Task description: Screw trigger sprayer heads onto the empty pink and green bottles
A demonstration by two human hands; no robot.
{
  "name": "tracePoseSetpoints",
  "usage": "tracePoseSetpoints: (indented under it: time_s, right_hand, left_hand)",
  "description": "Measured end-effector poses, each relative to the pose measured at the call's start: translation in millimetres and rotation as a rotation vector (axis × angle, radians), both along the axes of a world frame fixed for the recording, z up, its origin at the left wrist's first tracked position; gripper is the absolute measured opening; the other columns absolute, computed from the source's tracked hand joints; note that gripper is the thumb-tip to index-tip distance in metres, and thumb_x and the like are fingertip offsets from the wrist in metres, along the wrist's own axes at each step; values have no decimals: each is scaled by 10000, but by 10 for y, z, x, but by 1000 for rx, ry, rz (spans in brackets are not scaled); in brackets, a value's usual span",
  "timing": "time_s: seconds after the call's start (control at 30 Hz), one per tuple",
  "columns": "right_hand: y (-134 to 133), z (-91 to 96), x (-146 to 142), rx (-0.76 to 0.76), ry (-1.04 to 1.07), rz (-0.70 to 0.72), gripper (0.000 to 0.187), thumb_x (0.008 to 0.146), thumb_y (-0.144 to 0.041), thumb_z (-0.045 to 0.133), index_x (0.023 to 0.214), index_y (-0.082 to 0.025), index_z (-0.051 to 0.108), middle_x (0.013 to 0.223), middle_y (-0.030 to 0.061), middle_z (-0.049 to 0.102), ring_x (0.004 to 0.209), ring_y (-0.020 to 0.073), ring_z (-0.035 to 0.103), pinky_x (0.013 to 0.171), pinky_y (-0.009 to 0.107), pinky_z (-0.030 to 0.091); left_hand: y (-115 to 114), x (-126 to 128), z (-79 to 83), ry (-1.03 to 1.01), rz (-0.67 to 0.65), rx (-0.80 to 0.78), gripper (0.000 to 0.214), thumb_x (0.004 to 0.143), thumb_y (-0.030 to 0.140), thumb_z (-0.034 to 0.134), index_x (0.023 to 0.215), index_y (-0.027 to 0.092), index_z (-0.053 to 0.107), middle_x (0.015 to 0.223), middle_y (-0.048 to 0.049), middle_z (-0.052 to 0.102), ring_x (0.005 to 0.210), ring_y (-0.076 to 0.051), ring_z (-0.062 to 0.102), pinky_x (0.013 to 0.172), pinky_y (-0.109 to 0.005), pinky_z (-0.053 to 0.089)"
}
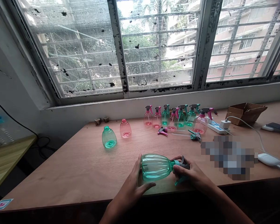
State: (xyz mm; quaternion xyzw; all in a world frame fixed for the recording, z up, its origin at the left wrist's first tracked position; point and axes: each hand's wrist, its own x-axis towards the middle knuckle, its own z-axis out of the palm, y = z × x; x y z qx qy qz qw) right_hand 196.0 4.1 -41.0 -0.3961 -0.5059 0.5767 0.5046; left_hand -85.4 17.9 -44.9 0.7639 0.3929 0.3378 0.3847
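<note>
A clear green spray bottle [155,167] lies on its side in the air above the table's front edge, its base to the left. My right hand [189,172] is closed around its dark grey and green spray head [183,163] at the neck. Against the base rests my left hand [136,180], fingers stretched along it and thumb held apart below. Farther back, a green bottle [109,138] and a pink bottle [125,129] stand upright without spray heads. A loose pink spray head [162,131] and a loose grey-green one [194,136] lie on the table.
Several pink and green bottles with spray heads [172,119] stand in a group by the window wall. To their right are a power strip [218,127], an open cardboard box [245,113], a white cable and a blurred patch [228,158]. Two small dark blocks [97,121] sit back left.
</note>
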Motion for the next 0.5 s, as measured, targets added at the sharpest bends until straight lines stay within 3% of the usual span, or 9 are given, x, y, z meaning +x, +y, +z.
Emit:
tracePoseSetpoints:
  time_s: [0.23, 0.4, 0.5]
  right_hand:
    - [-5, 17, -8, 3, -5, 0, 574, 703, -589, 903, 1010, -166, 666, 664, -23, 672, 587, 164, 616, 576, 287, 485]
    - [-11, 26, -4, 3, -12, 6, 563, 705, -583, 902, 1011, -174, 669, 667, -20, 678, 592, 171, 626, 583, 292, 492]
    - [-5, 12, 0, 7, -11, -2, 559, 710, -585, 898, 1012, -174, 668, 677, -16, 685, 597, 171, 629, 591, 294, 495]
  left_hand:
    - [-9, -2, -9, 12, -32, -9, 1136, 911, 322, 765, 1670, 278, -79, 1737, -122, 254, 1592, -333, 259, 1293, -544, 190]
    - [8, -31, -29, 14, -11, -23, 1001, 944, 437, 727, 1683, 229, 84, 1750, -144, 195, 1617, -340, 154, 1307, -540, 121]
    - [18, -28, -43, 4, -15, 0, 1025, 922, 389, 764, 1681, 283, 84, 1748, -120, 217, 1609, -335, 198, 1305, -538, 143]
